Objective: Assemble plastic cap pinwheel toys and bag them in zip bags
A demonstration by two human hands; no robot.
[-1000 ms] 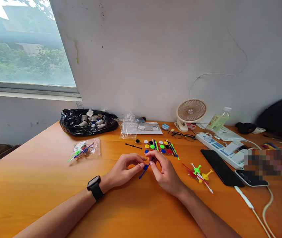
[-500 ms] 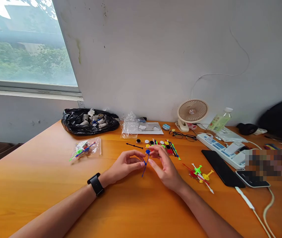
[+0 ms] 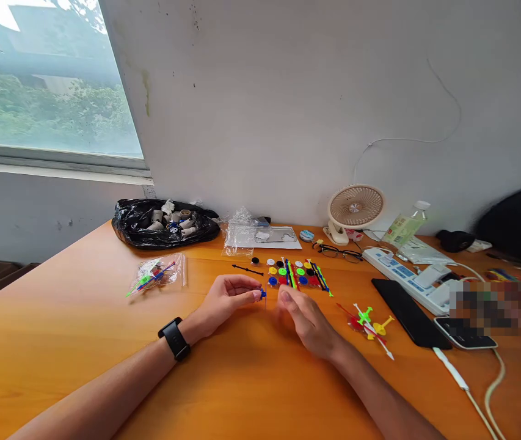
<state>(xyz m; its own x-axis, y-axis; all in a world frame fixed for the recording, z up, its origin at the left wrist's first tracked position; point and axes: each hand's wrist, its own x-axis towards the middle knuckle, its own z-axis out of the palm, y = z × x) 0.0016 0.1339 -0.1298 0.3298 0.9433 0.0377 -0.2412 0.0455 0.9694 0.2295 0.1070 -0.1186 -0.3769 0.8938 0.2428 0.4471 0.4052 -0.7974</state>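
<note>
My left hand (image 3: 234,297) pinches a small blue plastic spinner (image 3: 262,295) between thumb and fingers above the table. The spinner's thin arrow looks faint and blurred. Just right of it, apart from the spinner, my right hand (image 3: 305,319) has curled fingers with the thumb against them, slightly blurred, and nothing shows in it. Behind the hands lie round plastic bases (image 3: 272,281) in blue, white, green, yellow and black. Coloured arrow sticks (image 3: 290,273) lie among them, and a black arrow (image 3: 247,269) lies to their left.
Assembled spinners (image 3: 370,324) lie right of my right hand, near a black phone (image 3: 407,311) and a power strip (image 3: 407,278). A clear bag of parts (image 3: 158,274) sits left. At the back are a black plastic bag (image 3: 127,226), glasses (image 3: 340,252) and a fan (image 3: 355,208).
The blue arrow, long and slanted before, now shows short and blurred. My right hand's fingers have curled and drawn back to the right, uncovering the bases and sticks behind.
</note>
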